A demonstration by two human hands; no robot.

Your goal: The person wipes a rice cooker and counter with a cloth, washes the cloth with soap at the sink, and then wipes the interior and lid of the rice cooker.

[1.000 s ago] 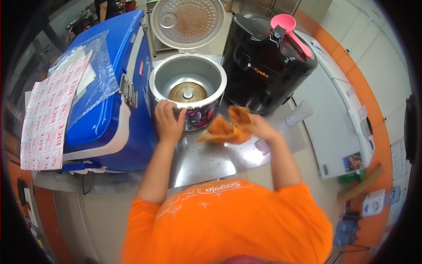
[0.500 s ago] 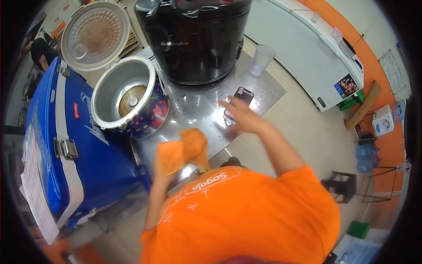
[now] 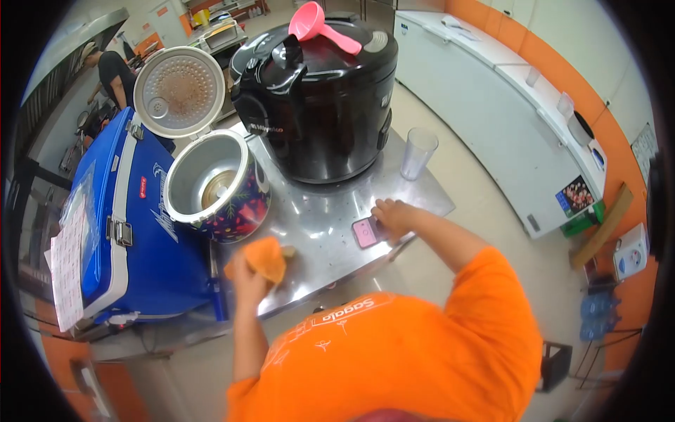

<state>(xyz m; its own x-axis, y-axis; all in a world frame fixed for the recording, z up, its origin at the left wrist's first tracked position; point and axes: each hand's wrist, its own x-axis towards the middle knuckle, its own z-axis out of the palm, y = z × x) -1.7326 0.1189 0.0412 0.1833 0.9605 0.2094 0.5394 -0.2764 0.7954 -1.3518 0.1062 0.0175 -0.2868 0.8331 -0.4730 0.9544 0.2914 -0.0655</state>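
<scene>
Over steel tabletop (image 3: 320,221), left fingers (image 3: 242,267) clutch cloth (image 3: 267,258); right fingers (image 3: 384,207) overlap phone (image 3: 365,233), grip unclear.

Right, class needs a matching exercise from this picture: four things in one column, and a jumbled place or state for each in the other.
Things
1. Orange cloth
2. Phone
3. Pink scoop
4. Floral pot

Places and states
A. Lying on top of the black cooker
B. Right beside the person's right hand
C. Standing with its lid raised
D. Held in the person's left hand

Right pairs: 1-D, 2-B, 3-A, 4-C.
</scene>
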